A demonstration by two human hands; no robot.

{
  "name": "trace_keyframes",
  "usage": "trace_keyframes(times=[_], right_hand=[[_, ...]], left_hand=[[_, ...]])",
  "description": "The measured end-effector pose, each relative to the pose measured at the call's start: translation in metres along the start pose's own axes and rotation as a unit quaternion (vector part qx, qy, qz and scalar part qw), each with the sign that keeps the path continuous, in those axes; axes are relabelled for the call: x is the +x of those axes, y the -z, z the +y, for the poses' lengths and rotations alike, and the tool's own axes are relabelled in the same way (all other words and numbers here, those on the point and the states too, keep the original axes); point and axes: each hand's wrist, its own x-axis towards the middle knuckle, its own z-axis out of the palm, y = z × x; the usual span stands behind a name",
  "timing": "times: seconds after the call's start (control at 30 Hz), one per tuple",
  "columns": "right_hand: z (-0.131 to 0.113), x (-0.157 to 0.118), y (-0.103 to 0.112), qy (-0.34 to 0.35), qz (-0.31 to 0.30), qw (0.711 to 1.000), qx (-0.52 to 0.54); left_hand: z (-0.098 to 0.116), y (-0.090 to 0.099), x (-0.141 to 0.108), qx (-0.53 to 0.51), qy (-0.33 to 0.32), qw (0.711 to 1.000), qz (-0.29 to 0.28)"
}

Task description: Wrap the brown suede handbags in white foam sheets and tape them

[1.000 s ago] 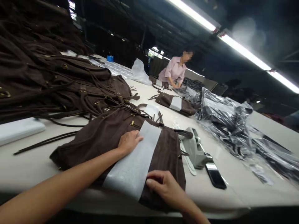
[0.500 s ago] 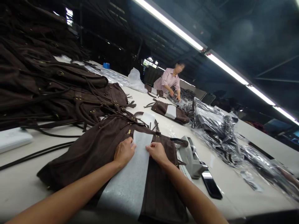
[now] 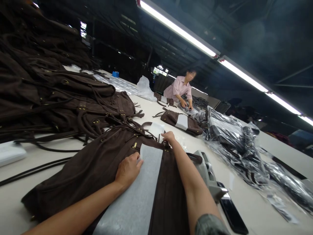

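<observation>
A dark brown bag (image 3: 90,163) lies flat in front of me, with a white paper strip (image 3: 144,192) running down its face. My left hand (image 3: 129,170) is closed at the strip's left edge, fingers curled on the paper. Beyond the bag's far edge, my right hand (image 3: 168,137) is closed around a brown handle (image 3: 160,138); its fingertips are partly hidden. A brass zipper pull (image 3: 135,145) shows left of the strip. More white paper (image 3: 156,128) lies under the handle.
Brown bags (image 3: 49,98) are heaped at left. A wrapped bag (image 3: 181,120) lies farther off, near a co-worker (image 3: 179,88) handling plastic. A grey tape dispenser (image 3: 207,173), a phone (image 3: 232,212) and plastic-wrapped bags (image 3: 227,133) are at right.
My right hand has left the strip's right edge and moved away from me to the bag's handle. My left hand stays at the strip's left edge.
</observation>
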Motion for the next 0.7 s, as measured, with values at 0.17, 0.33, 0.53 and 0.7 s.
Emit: trace_keyframes(times=[0.17, 0.33, 0.53, 0.7], right_hand=[[-0.012, 0.037, -0.027, -0.060, -0.015, 0.994, 0.087], [-0.023, 0.032, -0.015, -0.009, 0.004, 0.984, 0.178], [-0.020, -0.037, 0.034, 0.148, 0.030, 0.966, 0.211], [-0.004, -0.118, 0.037, 0.315, 0.006, 0.949, -0.013]], left_hand=[[-0.004, -0.003, 0.004, -0.011, 0.002, 1.000, -0.001], [-0.003, -0.002, 0.006, -0.010, 0.014, 1.000, -0.004], [-0.003, 0.000, 0.006, -0.017, 0.010, 1.000, -0.011], [-0.001, 0.004, 0.003, -0.036, 0.003, 0.999, -0.022]])
